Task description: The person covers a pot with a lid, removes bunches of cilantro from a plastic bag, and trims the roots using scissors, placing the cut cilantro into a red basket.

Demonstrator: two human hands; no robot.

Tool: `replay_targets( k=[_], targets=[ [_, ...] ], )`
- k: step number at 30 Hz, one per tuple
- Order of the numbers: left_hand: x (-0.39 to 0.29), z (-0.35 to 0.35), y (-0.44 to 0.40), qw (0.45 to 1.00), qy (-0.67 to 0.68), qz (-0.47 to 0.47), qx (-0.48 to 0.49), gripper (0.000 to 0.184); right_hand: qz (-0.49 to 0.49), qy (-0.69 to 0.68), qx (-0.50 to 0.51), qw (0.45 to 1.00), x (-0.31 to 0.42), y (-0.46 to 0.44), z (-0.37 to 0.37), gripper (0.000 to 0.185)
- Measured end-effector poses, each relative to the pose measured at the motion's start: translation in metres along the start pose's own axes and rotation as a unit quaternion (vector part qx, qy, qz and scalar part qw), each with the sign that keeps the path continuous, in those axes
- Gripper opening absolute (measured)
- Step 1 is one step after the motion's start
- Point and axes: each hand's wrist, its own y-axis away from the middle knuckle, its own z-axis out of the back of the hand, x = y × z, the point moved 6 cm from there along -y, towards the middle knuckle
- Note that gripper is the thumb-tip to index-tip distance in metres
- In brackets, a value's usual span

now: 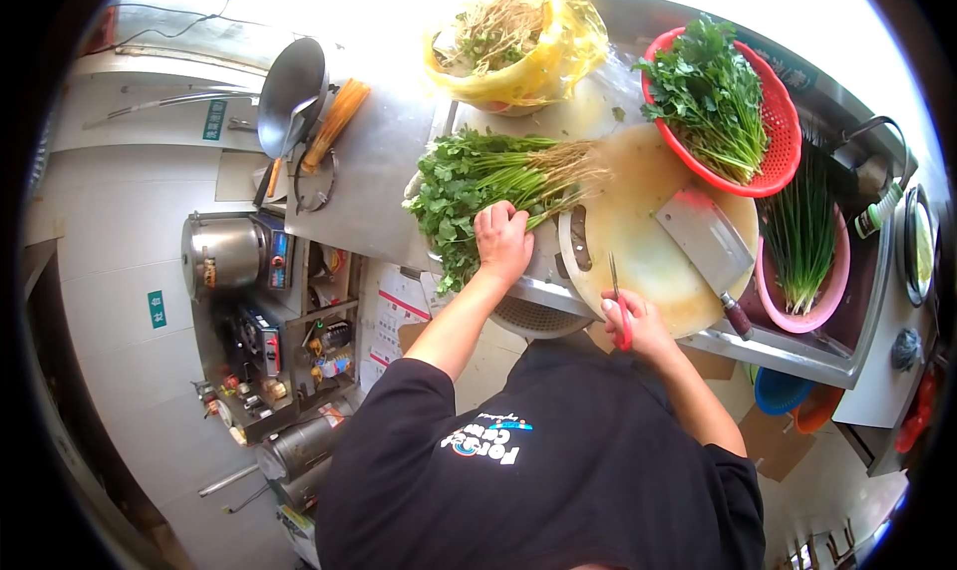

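Observation:
My left hand is closed round stems at the near side of a big bunch of cilantro, whose leaves lie to the left and pale roots to the right. In my right hand is a pair of scissors with red handles, blades pointing away from me over the edge of the round cutting board. On the board's right side lies a cleaver with a dark handle. The cilantro roots reach onto the board's left edge.
A red colander of leafy greens overlaps the board's far right. Beyond the cilantro stands a yellow-bagged container of root trimmings. A pink basin in the sink holds green onions. At the back left is a wok.

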Motion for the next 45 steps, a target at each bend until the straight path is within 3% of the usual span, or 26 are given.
replay_targets(
  k=[6,8,9,10,12,16,20,24,26,29,32,33,39,45],
  targets=[
    [0.008,0.037,0.0,0.995,0.06,-0.009,-0.079,0.02,0.0,0.03,-0.01,0.999,0.004,0.003,0.004,0.045],
    [0.026,0.055,0.002,0.974,0.201,0.007,-0.108,0.02,0.003,0.023,-0.01,1.0,0.001,0.001,0.004,0.045],
    [0.035,0.064,0.001,0.943,0.313,0.072,-0.091,0.016,0.005,0.017,-0.011,1.0,0.001,-0.002,0.004,0.045],
    [0.052,0.056,0.01,0.855,0.465,0.23,-0.011,0.013,0.007,0.018,-0.006,1.0,0.002,-0.004,0.002,0.045],
    [0.059,0.083,-0.001,0.799,0.566,0.183,-0.087,0.012,0.007,0.03,0.012,0.999,0.005,-0.009,-0.003,0.045],
    [0.079,0.128,-0.032,0.741,0.644,0.163,-0.098,0.014,0.009,0.039,0.032,0.999,0.034,-0.011,-0.019,0.045],
    [0.088,0.168,-0.078,0.728,0.665,0.16,-0.054,0.016,0.154,0.157,0.053,0.974,0.107,-0.024,-0.041,0.046],
    [0.083,0.19,-0.124,0.722,0.677,0.14,0.018,0.023,0.287,0.289,0.035,0.913,0.207,-0.038,-0.077,0.044],
    [0.075,0.189,-0.144,0.724,0.666,0.153,0.091,0.025,0.321,0.313,0.056,0.892,0.245,-0.057,-0.097,0.043],
    [0.07,0.185,-0.17,0.719,0.66,0.17,0.139,0.026,0.332,0.283,0.071,0.897,0.291,-0.075,-0.122,0.042],
    [0.071,0.177,-0.186,0.714,0.646,0.214,0.166,0.027,0.295,0.281,0.078,0.91,0.314,-0.097,-0.127,0.051],
    [0.071,0.174,-0.19,0.712,0.644,0.208,0.188,0.027,0.278,0.301,0.096,0.907,0.319,-0.106,-0.128,0.062],
    [0.07,0.153,-0.208,0.682,0.649,0.186,0.28,0.016,0.271,0.291,0.088,0.913,0.346,-0.115,-0.13,0.057],
    [0.089,0.144,-0.224,0.699,0.585,0.185,0.367,0.017,0.272,0.348,0.053,0.896,0.353,-0.127,-0.127,0.045]
  ],
)
